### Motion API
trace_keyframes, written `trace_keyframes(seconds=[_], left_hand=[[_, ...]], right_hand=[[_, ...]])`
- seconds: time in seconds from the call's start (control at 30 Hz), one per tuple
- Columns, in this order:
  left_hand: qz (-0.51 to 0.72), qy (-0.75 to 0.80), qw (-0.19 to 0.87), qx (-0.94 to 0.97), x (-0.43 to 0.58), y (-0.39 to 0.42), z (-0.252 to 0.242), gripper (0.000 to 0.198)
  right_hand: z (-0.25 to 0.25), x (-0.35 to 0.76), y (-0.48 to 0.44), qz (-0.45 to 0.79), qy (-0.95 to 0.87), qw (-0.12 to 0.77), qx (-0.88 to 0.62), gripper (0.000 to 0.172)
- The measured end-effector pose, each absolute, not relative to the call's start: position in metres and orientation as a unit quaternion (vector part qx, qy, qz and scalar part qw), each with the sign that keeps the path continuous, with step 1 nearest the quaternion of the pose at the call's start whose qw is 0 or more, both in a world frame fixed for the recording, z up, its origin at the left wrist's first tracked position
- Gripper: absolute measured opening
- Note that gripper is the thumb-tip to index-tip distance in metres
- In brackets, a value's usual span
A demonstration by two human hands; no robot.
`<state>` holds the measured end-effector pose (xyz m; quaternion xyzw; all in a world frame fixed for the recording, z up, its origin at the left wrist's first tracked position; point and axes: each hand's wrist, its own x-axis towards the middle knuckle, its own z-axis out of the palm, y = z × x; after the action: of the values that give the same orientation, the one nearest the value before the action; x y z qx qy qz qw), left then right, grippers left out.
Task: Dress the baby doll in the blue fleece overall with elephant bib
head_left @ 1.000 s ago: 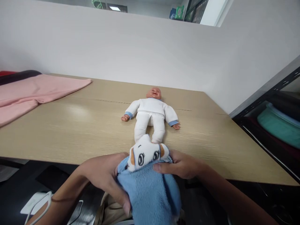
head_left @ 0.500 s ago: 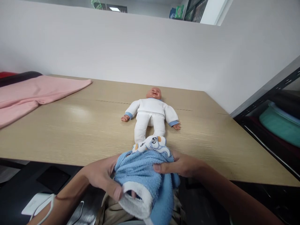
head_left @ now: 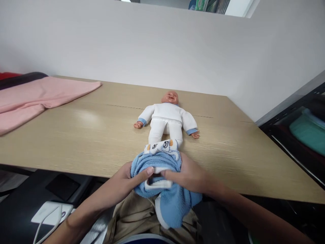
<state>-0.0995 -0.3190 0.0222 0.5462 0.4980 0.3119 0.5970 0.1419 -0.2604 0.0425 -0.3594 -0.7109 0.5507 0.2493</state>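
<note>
A pair of blue fleecy baby trousers (head_left: 175, 203) with white cuffs and an embroidered animal face is bunched between my hands at the table's front edge. My left hand (head_left: 129, 181) grips its left side, thumb on the rim of a white cuff. On the other side, my right hand (head_left: 190, 173) holds the cloth with its thumb at the same cuff, whose opening faces me. The fingers of both hands are hidden in the fabric. Beyond lies a baby doll (head_left: 166, 115) on its back in white clothes with blue trim, its lower legs hidden behind the blue cloth.
Pink cloth (head_left: 50, 89) lies at the table's left, with dark and red fabric behind. A wooden table (head_left: 88, 135) meets a white wall. At right stands a black shelf with green cloth (head_left: 308, 130). Below left are a white device (head_left: 52, 212) and cable.
Both thumbs have come together at the white cuff, which has been raised and pulled back toward the gathered cloth. Before, my right thumb pressed on the blue fabric. The view has tilted down slightly.
</note>
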Motion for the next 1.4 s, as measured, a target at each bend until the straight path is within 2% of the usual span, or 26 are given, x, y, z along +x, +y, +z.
trace_keyframes(seconds=[0.07,0.13,0.2,0.33,0.43,0.57,0.67,0.77,0.9,1.0,1.17,1.27,1.4], left_hand=[[0.302,0.526,0.576,0.547,-0.094,-0.32,0.021,0.055],[0.292,0.539,0.56,0.557,-0.093,-0.319,0.017,0.053],[0.292,0.55,0.529,0.577,-0.094,-0.318,0.011,0.045],[0.288,0.604,0.401,0.625,-0.095,-0.313,0.002,0.03],[0.253,0.622,0.333,0.662,-0.093,-0.307,-0.005,0.028],[0.239,0.602,0.291,0.704,-0.091,-0.299,-0.017,0.016],[0.297,0.581,0.294,0.698,-0.091,-0.295,-0.024,0.009],[0.347,0.56,0.315,0.684,-0.092,-0.293,-0.028,0.01],[0.389,0.511,0.333,0.69,-0.094,-0.288,-0.031,0.032],[0.396,0.505,0.369,0.673,-0.097,-0.284,-0.033,0.04],[0.388,0.525,0.352,0.671,-0.108,-0.269,-0.032,0.029],[0.38,0.497,0.378,0.682,-0.119,-0.253,-0.032,0.028],[0.367,0.441,0.462,0.676,-0.133,-0.227,-0.027,0.043]], right_hand=[[0.039,0.137,-0.261,0.46,-0.732,0.265,-0.427,0.016],[0.035,0.135,-0.261,0.396,-0.755,0.246,-0.462,0.01],[0.034,0.134,-0.259,0.367,-0.777,0.218,-0.463,0.017],[0.034,0.133,-0.258,0.319,-0.812,0.158,-0.463,0.031],[0.032,0.131,-0.257,0.29,-0.829,0.128,-0.461,0.031],[0.028,0.13,-0.252,0.295,-0.839,0.142,-0.435,0.027],[0.023,0.133,-0.246,0.31,-0.837,0.161,-0.421,0.022],[0.018,0.137,-0.24,0.303,-0.819,0.18,-0.453,0.023],[0.013,0.14,-0.233,0.316,-0.796,0.232,-0.461,0.024],[0.014,0.141,-0.231,0.362,-0.783,0.264,-0.432,0.022],[0.017,0.143,-0.224,0.366,-0.773,0.281,-0.435,0.012],[0.018,0.149,-0.212,0.355,-0.786,0.292,-0.415,0.008],[0.02,0.155,-0.185,0.344,-0.827,0.291,-0.336,0.017]])
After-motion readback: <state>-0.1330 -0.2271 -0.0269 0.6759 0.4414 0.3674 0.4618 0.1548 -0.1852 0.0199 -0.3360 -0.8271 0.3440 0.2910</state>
